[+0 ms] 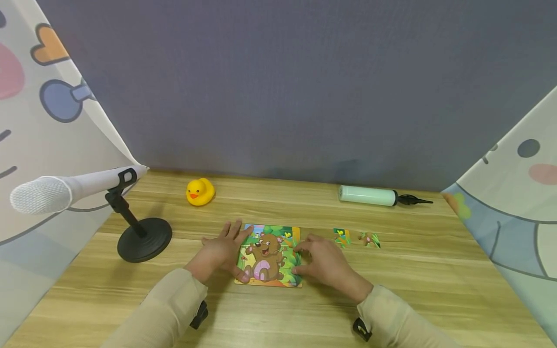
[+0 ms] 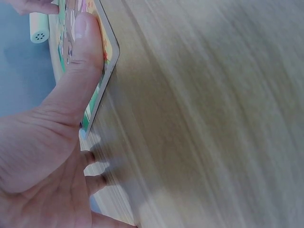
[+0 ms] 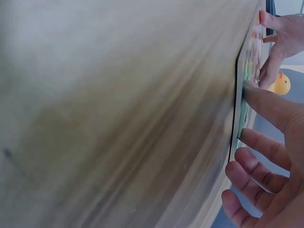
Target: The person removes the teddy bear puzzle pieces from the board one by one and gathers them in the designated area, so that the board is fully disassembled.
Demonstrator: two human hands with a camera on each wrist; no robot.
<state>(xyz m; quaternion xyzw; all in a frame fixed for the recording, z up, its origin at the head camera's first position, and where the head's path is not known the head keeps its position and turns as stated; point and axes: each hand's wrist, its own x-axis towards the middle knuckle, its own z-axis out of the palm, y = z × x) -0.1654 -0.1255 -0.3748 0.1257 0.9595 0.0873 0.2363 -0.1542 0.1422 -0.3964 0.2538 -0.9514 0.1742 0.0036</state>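
Observation:
A bear jigsaw puzzle [image 1: 265,258] in a flat board lies on the table. My left hand [image 1: 223,251] spreads over its left side, the thumb resting on the lower left corner and a finger at the top left. In the left wrist view the thumb [image 2: 85,52] lies straight across the board's corner. My right hand [image 1: 324,261] touches the right side of the puzzle with thumb and index finger held apart; the right wrist view shows the other fingers [image 3: 249,183] loosely bent off the board. Two loose puzzle pieces, one with a yellow bird [image 1: 342,236] and one brown and green [image 1: 370,239], lie beyond the right hand.
A white microphone [image 1: 82,188] on a black stand [image 1: 145,239] stands at the left. A yellow rubber duck [image 1: 200,191] sits at the back left, and a pale green hand pump [image 1: 367,195] lies at the back right. A grey panel [image 1: 278,96] closes off the table's back.

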